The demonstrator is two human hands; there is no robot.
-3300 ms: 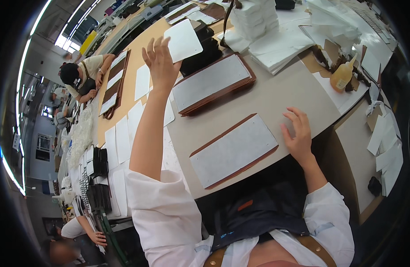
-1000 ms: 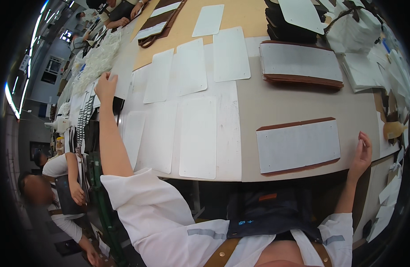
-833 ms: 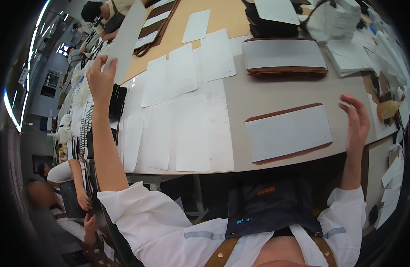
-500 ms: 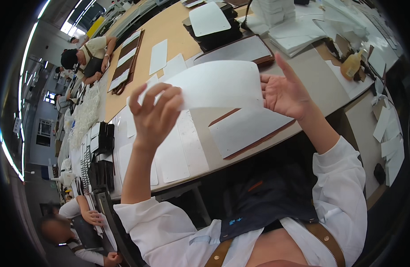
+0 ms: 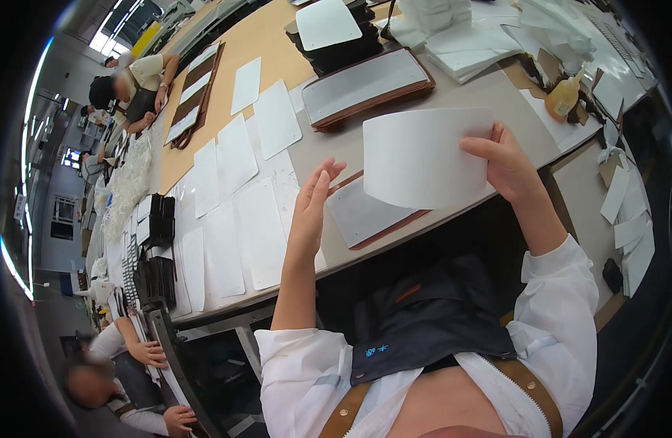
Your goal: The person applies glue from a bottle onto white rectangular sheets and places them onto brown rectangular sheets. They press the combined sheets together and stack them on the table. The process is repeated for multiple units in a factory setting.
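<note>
A flexible white sheet (image 5: 423,157) hangs over the front of the table, gripped at its right edge by my right hand (image 5: 507,157), thumb on the near face. The sheet bows slightly along its length. To its left my left hand (image 5: 317,190) is raised with fingers stretched, apart from the sheet. Below and behind the held sheet lies a brown-edged stack topped with a white panel (image 5: 372,215), partly covered. A thicker stack of brown pieces with a white panel (image 5: 365,87) on top rests farther back.
Several white panels (image 5: 237,153) lie in rows on the table's left. Black stacks (image 5: 160,219) stand at the left edge. A black pile with a white panel (image 5: 328,25) sits at the back. A yellowish bottle (image 5: 563,98) stands at right near paper scraps. Co-workers (image 5: 135,87) work at left.
My left hand has let go of the sheet and moved right and down. The sheet now hangs from my right hand alone, and more table at the left shows.
</note>
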